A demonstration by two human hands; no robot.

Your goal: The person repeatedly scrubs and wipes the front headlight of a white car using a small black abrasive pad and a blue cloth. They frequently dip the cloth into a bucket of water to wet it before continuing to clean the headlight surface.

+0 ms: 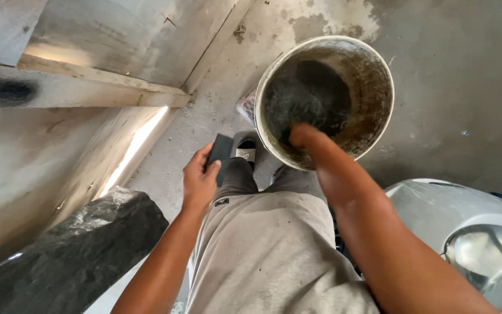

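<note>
Grey concrete floor [454,87] fills the top right of the frame, with one dirty white bucket [379,64] at top middle. One right hand [302,135] dips inside; I cannot tell its grip. One left hand [198,180] at centre pinches one dark flat tool [221,150]

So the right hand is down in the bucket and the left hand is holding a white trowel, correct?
Not quite. The head view shows the left hand holding a dark, flat rectangular tool, not a white one. The rest stands: the right hand reaches down into the bucket.
</note>
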